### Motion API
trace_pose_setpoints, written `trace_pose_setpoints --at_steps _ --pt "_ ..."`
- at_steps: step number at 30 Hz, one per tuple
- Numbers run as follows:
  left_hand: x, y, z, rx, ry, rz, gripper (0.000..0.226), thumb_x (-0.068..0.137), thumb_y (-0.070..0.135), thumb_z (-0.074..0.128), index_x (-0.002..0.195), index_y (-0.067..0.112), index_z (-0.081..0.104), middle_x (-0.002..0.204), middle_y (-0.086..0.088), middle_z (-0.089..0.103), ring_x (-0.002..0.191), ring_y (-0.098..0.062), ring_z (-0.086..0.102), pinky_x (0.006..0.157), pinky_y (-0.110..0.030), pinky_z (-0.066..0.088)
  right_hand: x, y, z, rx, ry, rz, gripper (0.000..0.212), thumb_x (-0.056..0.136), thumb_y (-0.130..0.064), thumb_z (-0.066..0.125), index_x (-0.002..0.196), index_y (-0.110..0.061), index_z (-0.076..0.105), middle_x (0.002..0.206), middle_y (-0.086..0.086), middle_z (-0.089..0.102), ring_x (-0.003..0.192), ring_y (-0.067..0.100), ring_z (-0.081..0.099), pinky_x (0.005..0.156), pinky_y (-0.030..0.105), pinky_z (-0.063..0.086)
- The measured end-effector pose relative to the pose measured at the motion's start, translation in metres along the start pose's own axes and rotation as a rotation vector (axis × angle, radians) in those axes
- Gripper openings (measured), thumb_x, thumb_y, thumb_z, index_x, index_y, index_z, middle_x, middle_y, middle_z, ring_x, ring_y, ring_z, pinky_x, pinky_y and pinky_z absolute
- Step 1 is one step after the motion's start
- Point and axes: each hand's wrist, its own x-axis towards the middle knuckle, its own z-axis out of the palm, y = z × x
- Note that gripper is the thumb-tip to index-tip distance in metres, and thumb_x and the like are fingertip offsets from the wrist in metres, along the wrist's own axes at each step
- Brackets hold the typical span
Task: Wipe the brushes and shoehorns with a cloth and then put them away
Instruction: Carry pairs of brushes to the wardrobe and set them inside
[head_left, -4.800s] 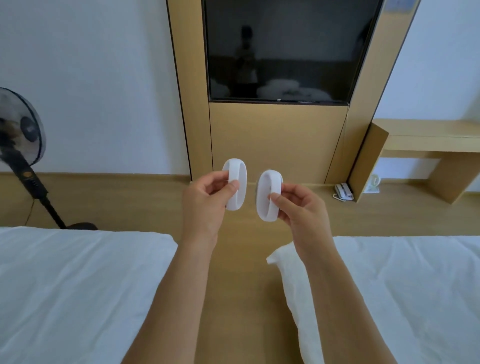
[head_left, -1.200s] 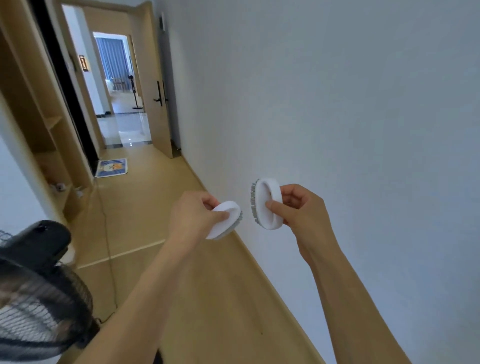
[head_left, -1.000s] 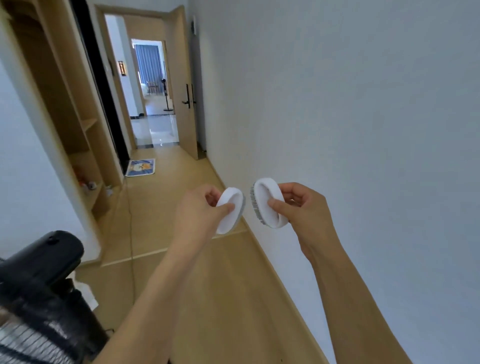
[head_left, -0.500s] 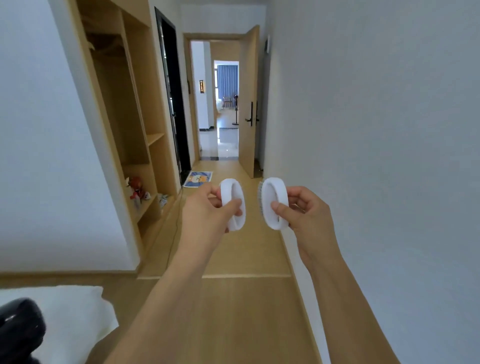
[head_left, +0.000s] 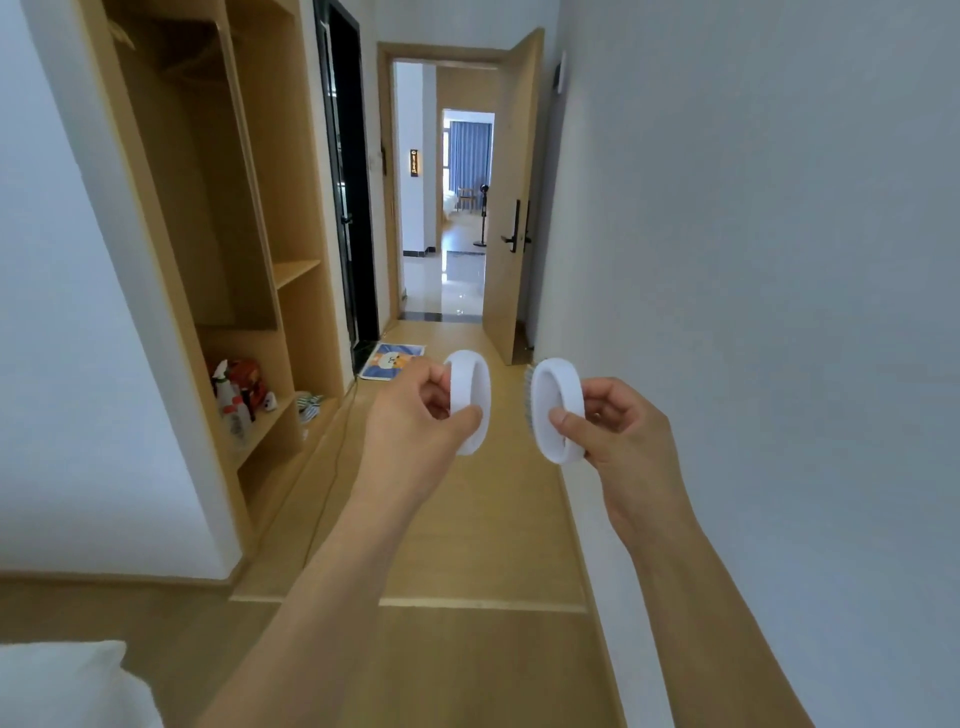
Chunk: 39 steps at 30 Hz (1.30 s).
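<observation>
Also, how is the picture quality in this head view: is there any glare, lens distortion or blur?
Head view: daylight from the far room puts glare on the glossy hallway floor; the wide-angle lens bows the wardrobe and walls outward; the left hand and right hand with their white brushes look sharp, without clear motion blur.

Two white oval brushes stand on edge side by side in the air, apart: left brush (head_left: 470, 408), right brush (head_left: 557, 410) showing grey bristles.
</observation>
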Motion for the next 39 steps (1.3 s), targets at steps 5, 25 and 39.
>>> trace_pose_setpoints --at_steps 5,25,39 --pt "0.103 -0.041 0.024 -0.037 -0.029 0.012 0.022 0.077 0.012 0.076 0.084 0.021 0.058 0.078 0.002 0.067 0.069 -0.017 0.064 0.057 -0.037 0.054 0.098 0.028 0.027 -0.031 0.022 0.005 0.024 0.077 -0.014 0.081 0.095 -0.028 0.073 0.095 -0.003 0.076 0.086 0.013 0.072 0.072 0.027 0.052" --pt "0.403 -0.207 0.054 0.055 0.02 0.026 0.022 0.077 0.011 0.079 0.084 0.02 0.06 0.075 0.006 0.065 0.064 -0.005 0.059 0.054 -0.013 0.046 0.412 0.188 0.173 0.071 -0.078 0.079 0.026 0.08 -0.005 0.079 0.103 -0.016 0.073 0.095 -0.003 0.077 0.087 0.012 0.072 0.074 0.025 0.058" --pt "0.683 -0.303 0.104 0.153 0.209 0.024 0.025 0.078 0.015 0.079 0.083 0.026 0.058 0.073 0.016 0.064 0.066 0.001 0.061 0.055 -0.01 0.046 0.72 0.289 0.273 0.2 -0.284 0.056 0.027 0.08 -0.005 0.079 0.099 -0.023 0.072 0.097 -0.002 0.077 0.093 0.017 0.072 0.079 0.035 0.058"
